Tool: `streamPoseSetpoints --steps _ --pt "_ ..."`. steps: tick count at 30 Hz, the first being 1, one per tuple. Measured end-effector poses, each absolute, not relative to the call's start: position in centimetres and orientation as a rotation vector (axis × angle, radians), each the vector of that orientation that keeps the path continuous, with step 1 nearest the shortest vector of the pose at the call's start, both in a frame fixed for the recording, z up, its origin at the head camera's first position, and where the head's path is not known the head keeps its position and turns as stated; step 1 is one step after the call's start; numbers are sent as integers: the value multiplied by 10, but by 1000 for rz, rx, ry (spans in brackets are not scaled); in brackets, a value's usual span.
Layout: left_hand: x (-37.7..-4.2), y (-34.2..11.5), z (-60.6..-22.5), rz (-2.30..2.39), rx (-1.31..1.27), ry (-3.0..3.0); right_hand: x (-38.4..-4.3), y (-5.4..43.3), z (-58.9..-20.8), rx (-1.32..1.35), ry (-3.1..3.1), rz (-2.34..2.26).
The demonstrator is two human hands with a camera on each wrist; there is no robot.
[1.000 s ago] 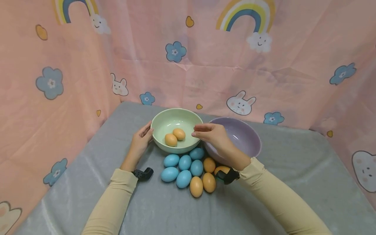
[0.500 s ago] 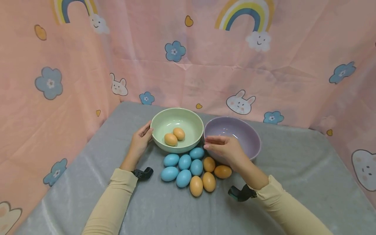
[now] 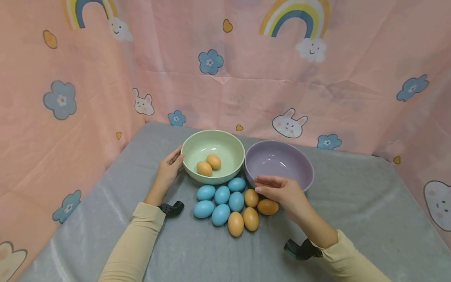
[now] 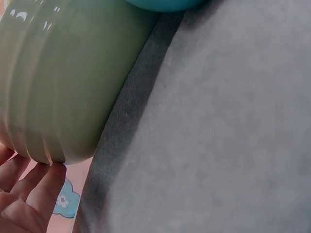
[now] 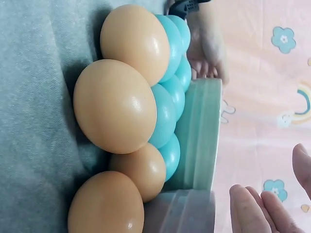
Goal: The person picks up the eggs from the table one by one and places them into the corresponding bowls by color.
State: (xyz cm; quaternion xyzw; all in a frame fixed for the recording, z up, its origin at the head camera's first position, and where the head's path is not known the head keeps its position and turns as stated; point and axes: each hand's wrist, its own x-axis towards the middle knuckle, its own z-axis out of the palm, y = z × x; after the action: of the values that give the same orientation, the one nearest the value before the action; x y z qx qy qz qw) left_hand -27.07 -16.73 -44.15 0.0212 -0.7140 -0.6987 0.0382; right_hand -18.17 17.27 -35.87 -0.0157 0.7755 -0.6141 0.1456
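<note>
My left hand [image 3: 168, 171] rests against the left side of a light green bowl [image 3: 230, 150], its fingertips touching the outer wall in the left wrist view. Inside that bowl lie two light orange eggs [image 3: 204, 168]. To its right stands a purple bowl [image 3: 264, 154] with nothing in it. My right hand [image 3: 286, 192] hovers over the purple bowl's front rim, holding nothing, thumb apart from the fingers in the right wrist view. Just below it sit several orange eggs [image 3: 251, 219] on the cloth. Several blue eggs [image 3: 203, 209] lie beside them, in front of the green bowl.
A grey cloth [image 3: 190, 254] covers the table. Behind and at both sides hangs a pink curtain [image 3: 246, 94] printed with rainbows, flowers and rabbits. Black wrist cameras [image 3: 301, 250] are strapped under both wrists.
My right hand has drawn back from the green bowl's right rim, moving right and toward me past the purple bowl's front. The left hand stays put on the green bowl.
</note>
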Motion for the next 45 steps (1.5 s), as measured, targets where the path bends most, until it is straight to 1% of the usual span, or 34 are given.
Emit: streamPoseSetpoints --steps 13,27,38,45 --pt "-270 -167 -440 -2148 60 -2194 -164 185 -371 32 2263 -1721" --pt "-270 -167 -440 -2149 61 -2191 -146 187 -390 108 2281 -1705" --pt "-268 -166 -440 -2146 92 -2202 -140 185 -401 126 2229 -1728" --pt "-269 -167 -440 -2143 83 -2196 -138 187 -404 123 2274 -1663"
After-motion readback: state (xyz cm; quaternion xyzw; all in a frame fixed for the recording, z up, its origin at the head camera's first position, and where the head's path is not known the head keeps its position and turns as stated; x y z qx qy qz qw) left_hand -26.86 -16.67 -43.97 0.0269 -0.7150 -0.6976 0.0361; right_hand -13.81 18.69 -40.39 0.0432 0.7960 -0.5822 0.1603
